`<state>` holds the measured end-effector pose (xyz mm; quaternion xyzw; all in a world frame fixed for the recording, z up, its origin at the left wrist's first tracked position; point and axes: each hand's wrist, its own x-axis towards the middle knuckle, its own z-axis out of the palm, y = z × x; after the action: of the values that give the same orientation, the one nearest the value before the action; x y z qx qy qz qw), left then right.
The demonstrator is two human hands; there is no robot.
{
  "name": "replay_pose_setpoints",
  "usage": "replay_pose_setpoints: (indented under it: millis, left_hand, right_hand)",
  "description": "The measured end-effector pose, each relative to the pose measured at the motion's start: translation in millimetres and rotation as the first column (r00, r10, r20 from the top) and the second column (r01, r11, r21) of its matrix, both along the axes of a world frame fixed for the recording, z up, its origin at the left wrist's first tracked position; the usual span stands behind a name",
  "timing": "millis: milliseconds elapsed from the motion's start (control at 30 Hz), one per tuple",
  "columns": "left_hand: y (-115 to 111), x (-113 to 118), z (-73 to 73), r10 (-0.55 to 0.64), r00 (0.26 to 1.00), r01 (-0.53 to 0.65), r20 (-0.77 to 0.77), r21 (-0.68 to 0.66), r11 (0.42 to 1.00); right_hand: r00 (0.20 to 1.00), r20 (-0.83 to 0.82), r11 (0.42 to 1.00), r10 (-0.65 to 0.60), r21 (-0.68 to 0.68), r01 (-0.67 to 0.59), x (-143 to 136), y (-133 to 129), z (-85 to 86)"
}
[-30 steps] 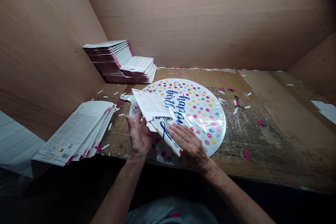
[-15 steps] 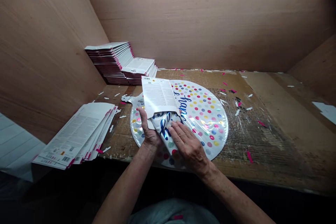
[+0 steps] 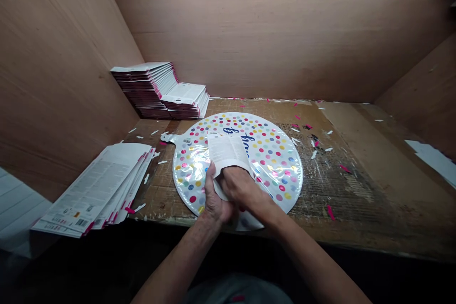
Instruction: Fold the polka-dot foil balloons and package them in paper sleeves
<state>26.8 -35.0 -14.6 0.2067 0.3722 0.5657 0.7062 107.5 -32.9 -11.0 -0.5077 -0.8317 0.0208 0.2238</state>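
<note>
A white printed cardboard envelope (image 3: 230,149) is gripped along its lower left edge by my left hand (image 3: 216,202), the thumb on top and the fingers underneath. My right hand (image 3: 239,184) reaches into the envelope's open near end. Its fingers are hidden inside, and so is the folded foil. Beneath both hands, a flat round foil balloon (image 3: 274,149) with coloured dots and blue lettering lies on the cardboard-covered table. The balloon's narrow tail points left.
A tall stack of envelopes (image 3: 142,90) stands in the back left corner, beside a lower stack (image 3: 187,92). More envelopes (image 3: 103,175) are fanned out at the left front edge. Pink and white paper scraps lie about the table (image 3: 338,213). White paper (image 3: 436,161) lies far right. Wooden walls (image 3: 256,33) enclose the back and sides.
My right hand has gone from lying flat on the folded foil balloon to inside the envelope. The folded foil has slipped out of sight, and my left thumb has closed onto the envelope's edge.
</note>
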Motion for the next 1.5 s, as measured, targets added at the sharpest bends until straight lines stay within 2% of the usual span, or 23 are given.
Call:
replay_pose_setpoints:
  millis: [67,100,133,167,200,233,267,300,333,367,433,500,567,700,800,1100,1233,1367,1433,1500]
  left_hand:
    - [1.9,-24.9,2.2,-0.117,0.974,0.111,-0.192,-0.042,0.993]
    - [2.7,-38.7,3.8,-0.214,0.908,0.199,-0.359,-0.078,0.977]
    - [3.7,-51.4,5.5,-0.284,0.781,0.261,-0.556,-0.122,0.958]
    - [5.3,-61.5,7.0,-0.285,0.594,0.269,-0.752,-0.148,0.952]
    - [7.5,-67.8,8.0,-0.203,0.380,0.236,-0.903,-0.118,0.965]
    - [10.3,-69.6,8.1,-0.059,0.181,0.208,-0.982,-0.021,0.978]
    - [13.5,-67.0,6.9,0.114,0.041,0.222,-0.993,0.120,0.968]
    - [16.8,-60.6,4.2,0.272,-0.018,0.292,-0.962,0.255,0.922]
    - [19.9,-51.6,0.2,0.377,-0.007,0.407,-0.926,0.342,0.847]
    - [22.4,-41.2,-4.8,0.424,0.035,0.536,-0.905,0.375,0.757]
    - [24.8,-21.8,-16.1,0.407,0.089,0.737,-0.909,0.336,0.587]
    - [24.1,-9.6,-25.7,0.371,0.085,0.828,-0.925,0.273,0.490]
    - [21.6,-5.3,-31.1,0.360,0.087,0.859,-0.929,0.253,0.445]
    - [17.0,-7.8,-30.3,0.361,0.080,0.884,-0.929,0.234,0.405]
    - [15.3,-8.8,-27.3,0.354,0.081,0.886,-0.932,0.230,0.403]
    - [16.7,-7.8,-30.6,0.339,0.081,0.874,-0.937,0.231,0.427]
    - [14.7,-7.3,-28.7,0.344,0.088,0.890,-0.935,0.229,0.394]
    - [18.0,-5.3,-28.1,0.378,0.072,0.907,-0.923,0.218,0.361]
    - [19.9,-3.5,-29.3,0.385,0.084,0.907,-0.919,0.231,0.352]
    - [17.5,-3.0,-30.4,0.402,0.126,0.882,-0.907,0.288,0.373]
  right_hand:
    - [0.997,0.039,0.996,0.062,0.056,-0.064,7.5,-25.0,-3.5]
    - [0.994,0.050,0.989,0.095,0.113,-0.100,13.0,-39.6,-7.9]
    - [0.992,0.039,0.980,0.118,0.160,-0.123,19.5,-54.1,-13.5]
    - [0.991,0.020,0.971,0.130,0.200,-0.131,26.4,-67.3,-19.3]
    - [0.990,-0.007,0.966,0.140,0.221,-0.135,33.5,-78.3,-24.3]
    - [0.988,-0.041,0.964,0.147,0.231,-0.134,40.5,-86.6,-28.1]
    - [0.985,-0.078,0.963,0.155,0.236,-0.133,47.3,-91.9,-30.2]
    - [0.980,-0.115,0.962,0.161,0.240,-0.130,54.0,-94.5,-30.5]
    - [0.976,-0.149,0.960,0.157,0.254,-0.116,60.7,-94.8,-29.4]
    - [0.976,-0.170,0.959,0.133,0.273,-0.084,67.5,-93.4,-27.6]
    - [0.987,-0.157,0.954,0.036,0.300,0.012,81.3,-87.8,-23.7]
    - [0.995,-0.090,0.954,-0.050,0.289,0.074,93.6,-82.2,-22.7]
    - [0.998,-0.031,0.969,-0.055,0.241,0.061,102.7,-79.3,-25.0]
    - [0.998,0.046,0.983,0.051,0.176,-0.059,109.2,-80.5,-31.5]
    - [0.987,0.117,0.976,0.110,0.175,-0.130,107.9,-82.2,-31.5]
    - [0.951,0.302,0.979,0.059,0.168,-0.114,90.4,-66.3,-26.4]
    - [0.913,0.403,0.980,0.067,0.145,-0.136,98.7,-72.9,-23.0]
    - [0.934,0.281,0.972,0.219,0.019,-0.233,126.8,-109.0,-16.4]
    - [0.965,0.178,0.974,0.193,0.084,-0.210,136.3,-124.3,-17.8]
    - [0.982,0.131,0.967,0.137,0.196,-0.161,137.0,-130.1,-24.3]
